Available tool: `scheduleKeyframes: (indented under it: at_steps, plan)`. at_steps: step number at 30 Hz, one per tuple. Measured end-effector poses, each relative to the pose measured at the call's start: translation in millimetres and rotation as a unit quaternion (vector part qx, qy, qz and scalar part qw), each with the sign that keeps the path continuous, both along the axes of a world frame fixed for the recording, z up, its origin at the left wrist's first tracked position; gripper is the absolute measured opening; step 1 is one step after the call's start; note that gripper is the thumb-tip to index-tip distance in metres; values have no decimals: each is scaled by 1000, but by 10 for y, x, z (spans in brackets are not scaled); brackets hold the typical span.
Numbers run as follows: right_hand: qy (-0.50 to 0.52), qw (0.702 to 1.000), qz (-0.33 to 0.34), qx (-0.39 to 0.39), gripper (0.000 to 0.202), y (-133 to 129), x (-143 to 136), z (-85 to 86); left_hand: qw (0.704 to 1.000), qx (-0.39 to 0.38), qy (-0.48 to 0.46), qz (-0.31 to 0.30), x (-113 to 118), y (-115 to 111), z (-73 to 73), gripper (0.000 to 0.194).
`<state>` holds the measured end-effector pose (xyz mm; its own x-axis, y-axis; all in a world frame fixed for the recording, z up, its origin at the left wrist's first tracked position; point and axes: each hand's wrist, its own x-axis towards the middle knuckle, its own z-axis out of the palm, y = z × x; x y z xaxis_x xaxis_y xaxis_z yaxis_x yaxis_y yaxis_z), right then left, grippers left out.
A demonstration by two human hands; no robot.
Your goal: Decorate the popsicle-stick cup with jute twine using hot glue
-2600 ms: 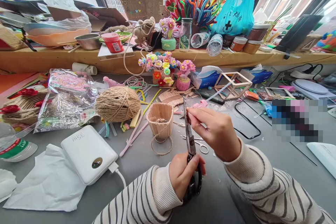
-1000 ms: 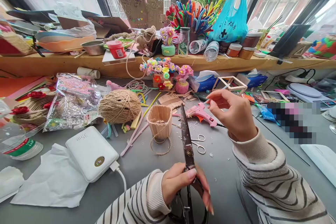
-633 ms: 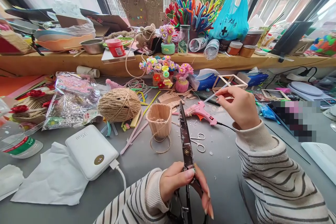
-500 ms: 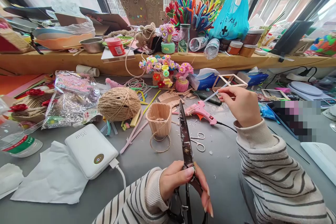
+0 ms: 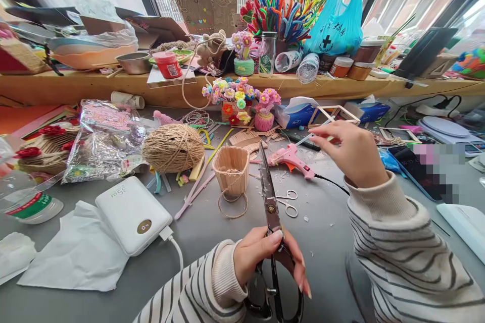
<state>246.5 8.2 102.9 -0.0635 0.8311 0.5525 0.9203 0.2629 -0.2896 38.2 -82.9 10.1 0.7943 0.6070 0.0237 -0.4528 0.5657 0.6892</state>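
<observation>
Large black scissors [image 5: 268,186] stand with closed blades pointing away from me, gripped near the pivot by my left hand [image 5: 253,252]. Thumb and fingertips of my right hand [image 5: 352,154] pinch the clear glue stick [image 5: 303,139], whose other end runs to the back of a pink hot glue gun [image 5: 291,156]. The gun lies on the table with its black cord trailing right. Left of the scissors sits a small wooden-stick basket [image 5: 232,174] with a loop of twine in front. Small white-handled scissors [image 5: 288,204] lie beside the blades.
A twine ball [image 5: 172,147], a white power bank [image 5: 132,214] and white tissue [image 5: 76,252] are at left. Craft flowers [image 5: 235,96] stand behind the basket. A phone [image 5: 417,171] and kitchen scale [image 5: 447,131] lie right. Jars and a blue bag [image 5: 333,30] line the ledge.
The view has shifted slightly. My right hand keeps its pinch on the glue stick, slightly closer to the glue gun. My left hand still holds the large scissors in nearly the same pose.
</observation>
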Motion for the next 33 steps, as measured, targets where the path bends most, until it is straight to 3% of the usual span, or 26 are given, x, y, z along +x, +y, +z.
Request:
scheduleKeyframes:
  at_steps: [2, 4, 7, 12, 19, 24, 29, 33]
  plan:
    - [1, 989, 141, -47, 12, -158, -159, 64, 998, -6, 57, 32, 13, 26, 7, 44]
    - [-7, 976, 210, -55, 15, -303, -334, 69, 991, -13, 115, 73, 31, 50, 21, 47]
    - [-57, 976, 207, -17, 13, -435, -564, -28, 974, -3, 189, 124, 53, 68, 70, 49]
    - [-101, 977, 186, -2, 14, -496, -758, -177, 939, 84, 291, 165, 71, 60, 167, 40]
    - [-67, 983, 169, 30, 17, -532, -760, -179, 843, 234, 440, 202, 84, 60, 146, 39]
    - [-98, 982, 155, 50, 19, -547, -746, -168, 774, 284, 536, 183, 57, 121, 188, 36]
    - [-172, 976, 127, 37, 19, -551, -764, -150, 687, 308, 649, 110, 57, 170, 328, 28]
    - [-196, 972, 124, 42, 19, -537, -771, -153, 654, 310, 684, 92, 78, 173, 371, 26]
